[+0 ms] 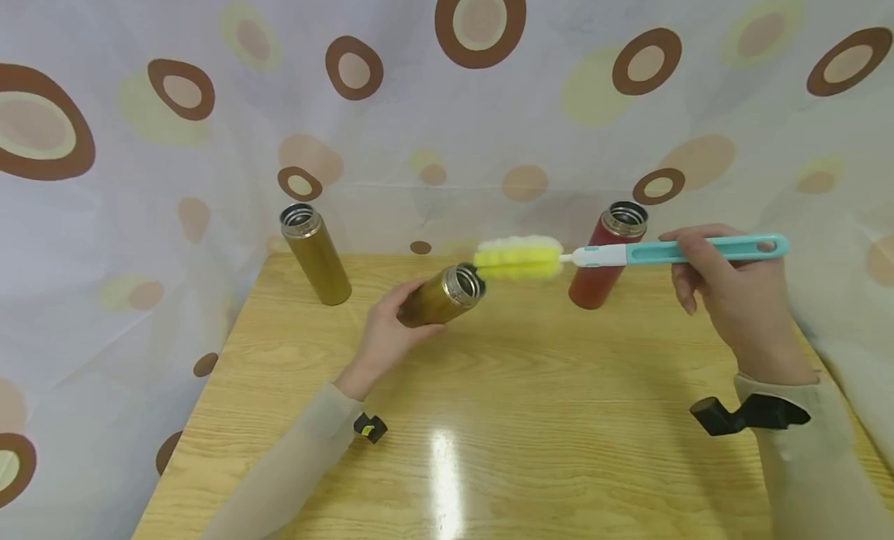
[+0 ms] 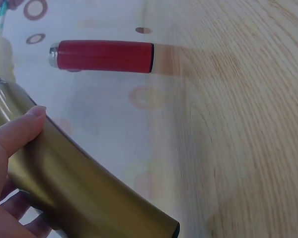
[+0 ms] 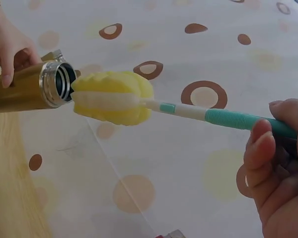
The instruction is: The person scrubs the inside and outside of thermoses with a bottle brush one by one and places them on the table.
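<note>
Head view: left hand point(image 1: 386, 330) curled fingers round tilted gold bottle point(image 1: 427, 302) over table point(image 1: 531, 416); right hand point(image 1: 740, 303) gripped brush point(image 1: 649, 252), sponge point(image 1: 519, 259) at bottle's rim point(image 1: 454, 288). Skewed push risked snagging it there, twisting bottle loose.

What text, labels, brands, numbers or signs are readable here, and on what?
None readable in any view.
Tilted gold metal bottle in the left hand: no text visible.
Standing gold metal bottle and red metal bottle: none visible.
Yellow-headed brush with white-and-turquoise handle: none visible.
Small yellow patch on the black left-wrist device: too small to tell.
</note>
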`<state>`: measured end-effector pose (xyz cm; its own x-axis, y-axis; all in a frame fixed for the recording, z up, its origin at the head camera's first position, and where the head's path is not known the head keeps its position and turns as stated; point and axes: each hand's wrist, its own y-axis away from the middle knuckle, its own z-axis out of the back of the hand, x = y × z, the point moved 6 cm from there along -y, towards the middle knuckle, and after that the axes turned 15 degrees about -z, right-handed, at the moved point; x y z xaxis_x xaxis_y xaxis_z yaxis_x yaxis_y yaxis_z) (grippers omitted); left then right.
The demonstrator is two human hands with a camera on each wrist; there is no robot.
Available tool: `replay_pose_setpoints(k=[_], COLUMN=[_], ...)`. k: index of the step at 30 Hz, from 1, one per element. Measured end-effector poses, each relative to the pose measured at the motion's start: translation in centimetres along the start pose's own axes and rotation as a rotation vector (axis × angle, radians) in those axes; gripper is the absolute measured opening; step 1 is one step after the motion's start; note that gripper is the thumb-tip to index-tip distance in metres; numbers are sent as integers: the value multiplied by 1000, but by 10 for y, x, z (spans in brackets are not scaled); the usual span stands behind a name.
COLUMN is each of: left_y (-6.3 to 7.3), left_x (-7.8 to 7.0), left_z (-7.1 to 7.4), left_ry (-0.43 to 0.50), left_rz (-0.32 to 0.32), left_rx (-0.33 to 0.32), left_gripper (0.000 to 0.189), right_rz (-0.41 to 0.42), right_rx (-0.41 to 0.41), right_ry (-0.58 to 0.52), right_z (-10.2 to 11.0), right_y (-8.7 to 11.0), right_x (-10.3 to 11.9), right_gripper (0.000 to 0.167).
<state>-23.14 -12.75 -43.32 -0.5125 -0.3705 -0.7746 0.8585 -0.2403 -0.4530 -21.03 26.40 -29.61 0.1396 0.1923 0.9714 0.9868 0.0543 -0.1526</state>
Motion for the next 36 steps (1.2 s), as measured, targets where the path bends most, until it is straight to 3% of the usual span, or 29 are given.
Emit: replay_pose_setpoints(k=[8,15,20,26,36], left_y=[1,1,1,1,-2], left_x=[1,-1,-2,-4,-5], left_z=[2,2,3,3,-1], left_ry=[14,24,35,45,59], left_rz=[22,33,38,32,8], left_rx=[0,3,-3,-3,8], left_gripper=[72,71,71,71,73], right_rz=[-20,38,28,30,145], right_rx=[50,31,-4,-74,17], right_ry=[50,54,57,-45,-247], right_z=[-5,-8,-7,-2,-10], right_y=[0,-1,0,0,-1], right_x=[-6,-4,-6,-7,-7], right_gripper=[22,22,23,15,16])
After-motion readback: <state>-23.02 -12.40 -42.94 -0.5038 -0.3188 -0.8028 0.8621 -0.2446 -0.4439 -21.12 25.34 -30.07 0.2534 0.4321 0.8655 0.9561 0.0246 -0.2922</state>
